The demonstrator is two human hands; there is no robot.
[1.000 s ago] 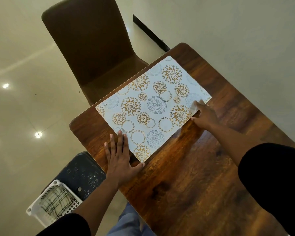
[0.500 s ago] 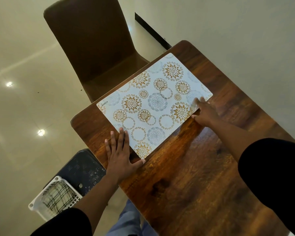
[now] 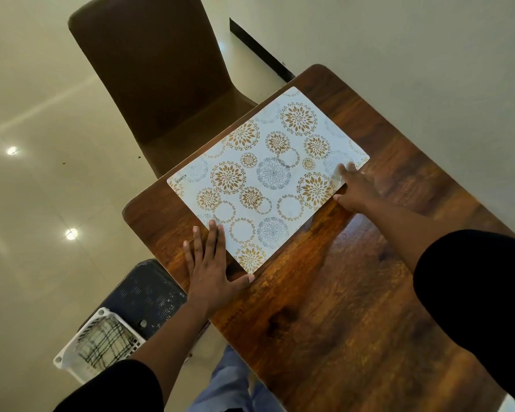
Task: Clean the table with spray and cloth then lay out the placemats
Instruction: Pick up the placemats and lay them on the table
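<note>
A white placemat [image 3: 268, 176] with gold and grey flower circles lies flat at the far end of the dark wooden table [image 3: 339, 307]. My left hand [image 3: 211, 263] lies flat with fingers spread, fingertips on the mat's near left edge and thumb by its near corner. My right hand [image 3: 356, 190] presses its fingertips on the mat's right near edge, palm on the wood. Neither hand holds anything. No spray or cloth is on the table.
A brown chair [image 3: 158, 84] stands at the table's far end. Left of the table, a dark stool [image 3: 144, 295] and a white plastic basket [image 3: 98, 343] holding a checked cloth sit on the glossy tiled floor. A pale wall [image 3: 414, 69] runs along the right.
Both hands stay on the placemat. The mat has shifted slightly, and my left hand's thumb now sits nearer its near corner.
</note>
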